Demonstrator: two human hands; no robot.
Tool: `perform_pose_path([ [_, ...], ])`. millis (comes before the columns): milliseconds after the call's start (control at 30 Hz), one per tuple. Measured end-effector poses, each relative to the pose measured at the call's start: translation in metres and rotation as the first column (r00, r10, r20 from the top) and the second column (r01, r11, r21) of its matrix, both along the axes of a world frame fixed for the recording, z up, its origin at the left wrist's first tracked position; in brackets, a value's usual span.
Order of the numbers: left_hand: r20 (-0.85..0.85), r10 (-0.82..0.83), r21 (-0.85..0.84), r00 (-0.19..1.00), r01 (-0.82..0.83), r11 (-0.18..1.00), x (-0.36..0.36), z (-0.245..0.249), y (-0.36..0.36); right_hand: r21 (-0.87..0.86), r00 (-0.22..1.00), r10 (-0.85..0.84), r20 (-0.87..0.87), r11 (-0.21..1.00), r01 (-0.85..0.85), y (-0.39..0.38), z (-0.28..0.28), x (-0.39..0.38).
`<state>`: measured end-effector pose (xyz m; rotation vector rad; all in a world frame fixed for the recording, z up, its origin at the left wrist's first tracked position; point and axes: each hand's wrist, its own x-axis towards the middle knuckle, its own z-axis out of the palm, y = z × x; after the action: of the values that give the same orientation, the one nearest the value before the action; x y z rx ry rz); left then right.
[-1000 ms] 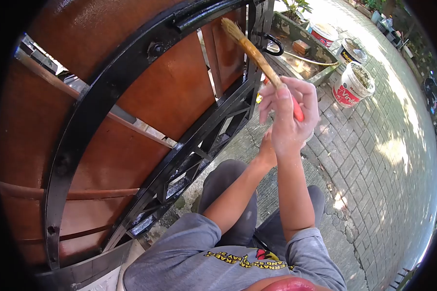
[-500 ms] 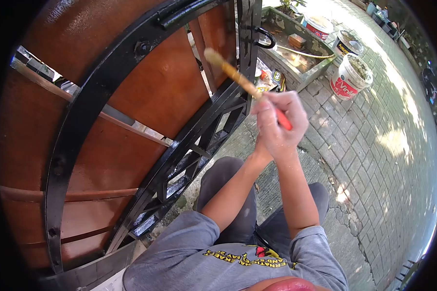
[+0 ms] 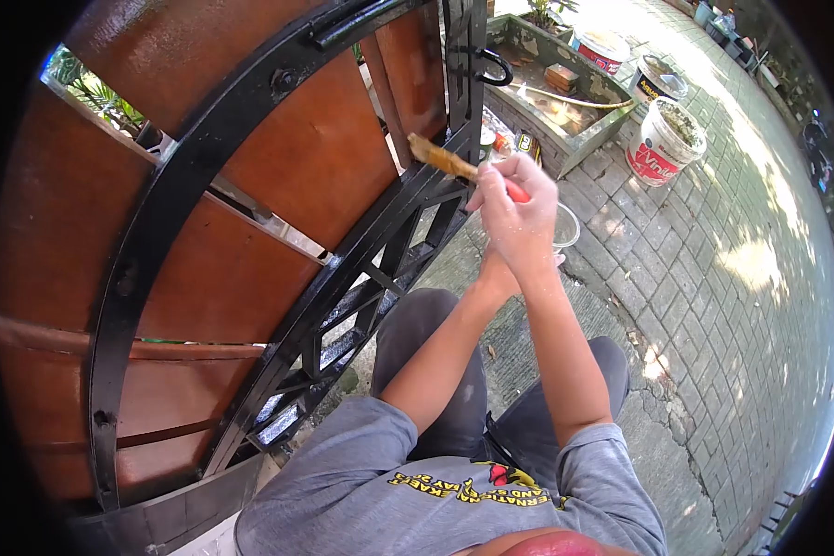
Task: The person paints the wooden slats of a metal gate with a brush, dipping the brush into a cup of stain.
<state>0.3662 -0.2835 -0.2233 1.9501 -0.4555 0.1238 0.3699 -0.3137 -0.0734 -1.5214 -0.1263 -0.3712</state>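
Note:
My right hand (image 3: 521, 215) is closed around the red handle of a paintbrush (image 3: 447, 159), its brown-stained bristles pointing left toward the gate. Behind it, mostly hidden, my left hand (image 3: 499, 274) grips a clear plastic cup (image 3: 570, 226); only part of the cup's round rim and a fingertip show. Left of the brush stands a gate with glossy reddish-brown wood panels (image 3: 292, 176) set in a black metal frame (image 3: 195, 153). The bristles overlap the gate's right-hand panel in this view.
A black ring handle (image 3: 498, 67) sticks out from the gate's edge. Beyond it are a concrete planter (image 3: 579, 139), a white and red bucket (image 3: 665, 144) and a black-labelled bucket (image 3: 660, 80). Small cans and a packet (image 3: 526, 146) lie by the planter. Brick paving (image 3: 713, 306) extends right.
My right hand has moved slightly left and up, and the brush has tilted flatter with its tip lower. The clear cup's rim has come into view behind my hand.

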Motion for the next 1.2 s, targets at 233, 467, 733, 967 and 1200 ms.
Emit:
perform_pose_path([
  [233, -0.095, -0.030, 0.035, 0.995, 0.033, 0.999, 0.000, 0.028, 0.002, 0.036, 0.922, -0.013, 0.387, 0.999, -0.001, 0.004, 0.059, -0.006],
  [467, -0.048, 0.020, 0.010, 0.999, -0.020, 1.000, 0.003, 0.014, -0.008, -0.177, 0.825, -0.049, 0.562, 0.968, 0.178, 0.013, 0.052, -0.003],
  [733, -0.028, 0.046, 0.010, 0.999, -0.045, 0.999, 0.009, 0.015, -0.010, -0.363, 0.668, 0.033, 0.743, 0.859, 0.361, 0.004, 0.043, -0.013],
  [967, -0.032, 0.050, 0.002, 0.998, -0.050, 0.999, 0.010, 0.015, -0.013, -0.548, 0.767, 0.179, 0.616, 0.797, 0.255, 0.018, 0.053, 0.004],
  [1200, -0.027, 0.060, 0.001, 0.998, -0.060, 0.998, 0.010, 0.017, -0.012, -0.551, 0.702, 0.120, 0.702, 0.716, 0.428, 0.030, 0.082, 0.007],
])
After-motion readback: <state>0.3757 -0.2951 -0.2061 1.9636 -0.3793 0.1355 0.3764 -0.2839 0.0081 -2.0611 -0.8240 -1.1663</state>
